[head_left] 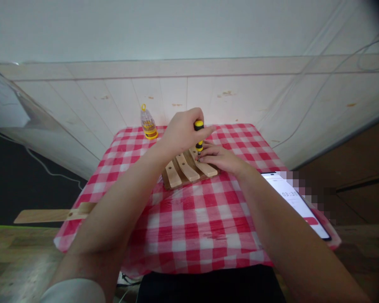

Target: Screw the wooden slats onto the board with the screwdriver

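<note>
My left hand (185, 131) is closed around a yellow and black screwdriver (199, 126) held upright. Its tip meets the right-hand one of three pale curved wooden slats (205, 168). These slats lie side by side on a brown board (173, 187), and dark holes show in some of them. My right hand (219, 158) lies low over that same slat, fingers stretched out and slightly apart, their tips beside the screwdriver's shaft. Whether a screw sits under the tip is too small to tell.
A red and white checked cloth covers the table (189, 235). A clear bottle-shaped case with yellow base (150, 126) stands at the back left. A wooden piece (47, 215) juts over the left edge; a phone showing a timer (295, 202) lies at the right. Behind is a wall.
</note>
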`<state>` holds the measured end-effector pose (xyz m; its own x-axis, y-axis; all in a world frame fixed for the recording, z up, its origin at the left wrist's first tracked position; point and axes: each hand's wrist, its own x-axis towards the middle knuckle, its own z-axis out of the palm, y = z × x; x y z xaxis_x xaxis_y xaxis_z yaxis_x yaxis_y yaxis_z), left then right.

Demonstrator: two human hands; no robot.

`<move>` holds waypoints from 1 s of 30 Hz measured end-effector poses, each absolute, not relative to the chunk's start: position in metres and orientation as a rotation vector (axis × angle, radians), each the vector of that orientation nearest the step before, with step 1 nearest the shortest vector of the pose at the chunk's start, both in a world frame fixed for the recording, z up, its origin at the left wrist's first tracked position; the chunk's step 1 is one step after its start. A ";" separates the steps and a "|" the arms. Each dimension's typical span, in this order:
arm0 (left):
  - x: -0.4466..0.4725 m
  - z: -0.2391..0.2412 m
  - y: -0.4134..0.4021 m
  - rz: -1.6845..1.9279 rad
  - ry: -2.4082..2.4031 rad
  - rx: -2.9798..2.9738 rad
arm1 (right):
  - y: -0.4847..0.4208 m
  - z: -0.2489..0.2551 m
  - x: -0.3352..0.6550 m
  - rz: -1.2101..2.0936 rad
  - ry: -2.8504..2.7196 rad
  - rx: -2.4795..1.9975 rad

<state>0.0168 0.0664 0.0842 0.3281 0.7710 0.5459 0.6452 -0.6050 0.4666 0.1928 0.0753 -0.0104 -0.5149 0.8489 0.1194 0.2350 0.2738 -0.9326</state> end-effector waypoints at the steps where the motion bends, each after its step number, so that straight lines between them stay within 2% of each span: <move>1: 0.020 0.083 0.064 1.149 1.341 2.431 | 0.075 -0.010 0.192 1.250 -1.918 -0.976; 4: 0.026 0.084 0.057 1.099 1.259 2.474 | 0.072 -0.006 0.190 1.288 -1.905 -0.961; 10: 0.016 0.092 0.058 0.894 0.797 2.375 | 0.068 0.002 0.187 1.307 -1.886 -0.954; 19: 0.025 0.077 0.061 1.089 1.126 2.345 | 0.066 0.001 0.190 1.329 -1.898 -1.000; 30: 0.018 0.078 0.065 0.885 0.787 1.979 | 0.066 -0.002 0.190 1.332 -1.898 -0.953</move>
